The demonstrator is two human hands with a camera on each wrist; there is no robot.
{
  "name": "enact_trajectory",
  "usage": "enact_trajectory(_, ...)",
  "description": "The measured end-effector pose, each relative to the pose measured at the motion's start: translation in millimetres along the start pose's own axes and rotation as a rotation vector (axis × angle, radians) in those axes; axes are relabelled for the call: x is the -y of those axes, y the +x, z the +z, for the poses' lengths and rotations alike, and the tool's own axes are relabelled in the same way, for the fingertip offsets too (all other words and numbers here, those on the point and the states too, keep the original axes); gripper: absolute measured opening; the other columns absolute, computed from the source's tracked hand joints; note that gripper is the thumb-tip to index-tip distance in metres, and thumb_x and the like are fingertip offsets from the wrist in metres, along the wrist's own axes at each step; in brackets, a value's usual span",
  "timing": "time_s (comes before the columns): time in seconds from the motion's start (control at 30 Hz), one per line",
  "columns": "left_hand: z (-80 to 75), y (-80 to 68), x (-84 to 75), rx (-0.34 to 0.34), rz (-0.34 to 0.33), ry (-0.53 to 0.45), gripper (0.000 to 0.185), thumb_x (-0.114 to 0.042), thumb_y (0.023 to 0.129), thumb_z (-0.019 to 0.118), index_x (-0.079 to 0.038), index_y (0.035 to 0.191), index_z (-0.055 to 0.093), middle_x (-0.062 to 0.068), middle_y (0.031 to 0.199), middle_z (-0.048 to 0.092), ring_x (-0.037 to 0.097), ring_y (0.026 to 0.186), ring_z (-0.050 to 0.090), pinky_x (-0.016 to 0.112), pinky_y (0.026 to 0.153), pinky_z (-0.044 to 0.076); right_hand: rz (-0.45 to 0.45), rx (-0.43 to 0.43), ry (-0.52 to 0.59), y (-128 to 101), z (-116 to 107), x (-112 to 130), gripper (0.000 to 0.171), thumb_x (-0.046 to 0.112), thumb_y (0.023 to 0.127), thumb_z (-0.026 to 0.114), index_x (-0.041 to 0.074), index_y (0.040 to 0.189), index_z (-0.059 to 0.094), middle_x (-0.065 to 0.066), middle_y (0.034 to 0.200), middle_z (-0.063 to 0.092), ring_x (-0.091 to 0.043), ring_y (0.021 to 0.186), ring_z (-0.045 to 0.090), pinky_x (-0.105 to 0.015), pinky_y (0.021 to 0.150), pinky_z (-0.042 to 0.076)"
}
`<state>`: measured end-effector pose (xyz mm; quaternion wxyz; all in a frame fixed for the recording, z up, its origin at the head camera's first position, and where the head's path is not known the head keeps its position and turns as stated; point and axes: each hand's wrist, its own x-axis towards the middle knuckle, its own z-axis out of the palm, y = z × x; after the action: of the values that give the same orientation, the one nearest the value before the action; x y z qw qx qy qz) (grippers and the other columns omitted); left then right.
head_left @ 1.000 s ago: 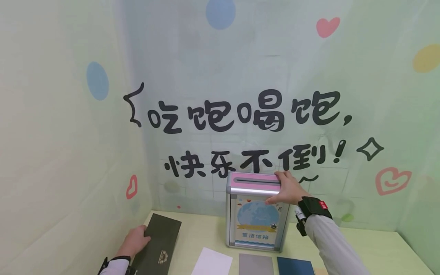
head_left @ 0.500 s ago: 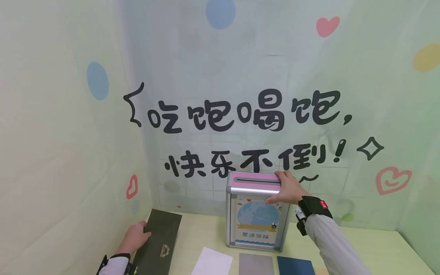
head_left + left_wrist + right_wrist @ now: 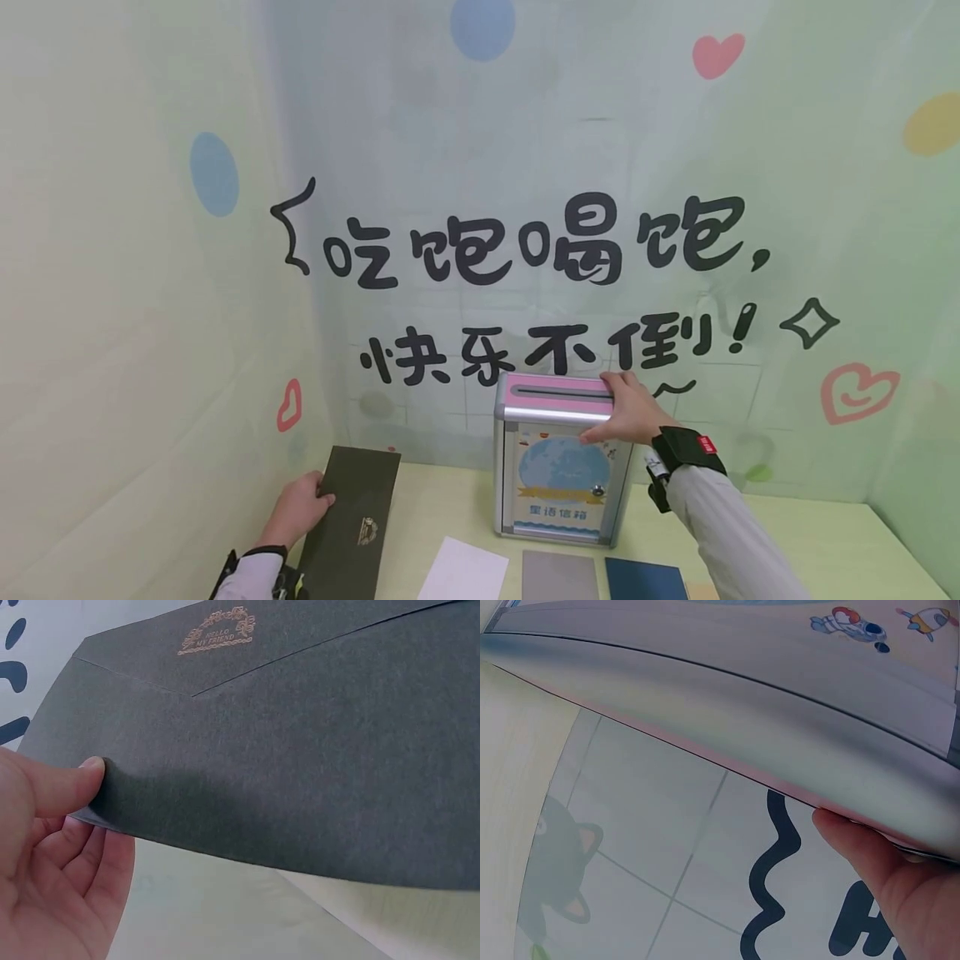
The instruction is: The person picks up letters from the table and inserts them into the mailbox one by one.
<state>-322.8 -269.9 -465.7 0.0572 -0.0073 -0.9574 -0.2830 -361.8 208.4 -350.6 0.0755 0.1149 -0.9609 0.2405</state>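
Note:
My left hand pinches the left long edge of a dark grey envelope at the table's left side. In the left wrist view the thumb lies on the envelope's face, the fingers go behind it, and a flap with a gold "HELLO MY FRIEND" print shows. A silver-framed letter box stands upright at the back, with a pink top, a slot in it and a small lock on the front. My right hand grips its top right corner, fingers over the top, thumb on the front.
In front of the letter box lie a white envelope, a grey one and a dark blue one, with a tan piece partly behind the right sleeve. A printed wall sheet rises directly behind the pale table.
The left hand and the dark grey envelope have moved a little upward in the head view, away from me. The right hand and the letter box stay where they were.

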Motion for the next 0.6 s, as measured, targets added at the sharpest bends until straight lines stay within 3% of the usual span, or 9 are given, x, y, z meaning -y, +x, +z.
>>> enact_trajectory(0.6, -6.1, 0.8, -11.0, -0.009, 0.001, -0.057, 0.017, -0.003, 0.082, 0.061, 0.009, 0.092, 0.054, 0.007, 0.070, 0.056, 0.018, 0.063, 0.049, 0.032, 0.056, 0.042, -0.024, -0.013, -0.006, 0.0, 0.0, -0.8, 0.104, 0.050, 0.051, 0.080, -0.001, 0.131, 0.037, -0.019, 0.113, 0.042, -0.030, 0.093, 0.045, -0.045, 0.076, 0.045)
